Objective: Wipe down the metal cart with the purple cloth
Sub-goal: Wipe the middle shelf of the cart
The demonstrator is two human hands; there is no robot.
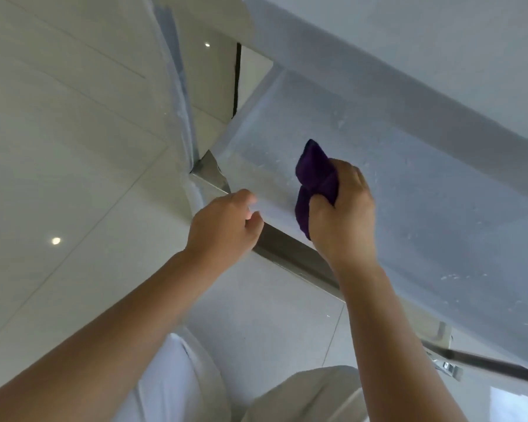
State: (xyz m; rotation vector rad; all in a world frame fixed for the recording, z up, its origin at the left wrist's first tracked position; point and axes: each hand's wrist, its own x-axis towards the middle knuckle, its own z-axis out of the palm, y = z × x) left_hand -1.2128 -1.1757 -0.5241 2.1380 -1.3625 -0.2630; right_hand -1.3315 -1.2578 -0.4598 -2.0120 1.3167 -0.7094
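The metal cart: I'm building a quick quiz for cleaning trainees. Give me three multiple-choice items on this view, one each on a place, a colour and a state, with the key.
1. Where is the purple cloth?
A. On the floor
B. In the right hand, on the cart's lower shelf
C. Draped over the left forearm

2. What colour are the floor tiles?
A. Pale, whitish
B. Black
C. Red

3. What is the left hand doing?
A. Hanging clear of the cart
B. Holding a spray bottle
C. Gripping the lower shelf's front edge

Key: 1 B, the right hand clutches it over the lower shelf. 2 A, the floor tiles look glossy off-white. 3 C, the left hand has its fingers curled at the edge, near the corner.
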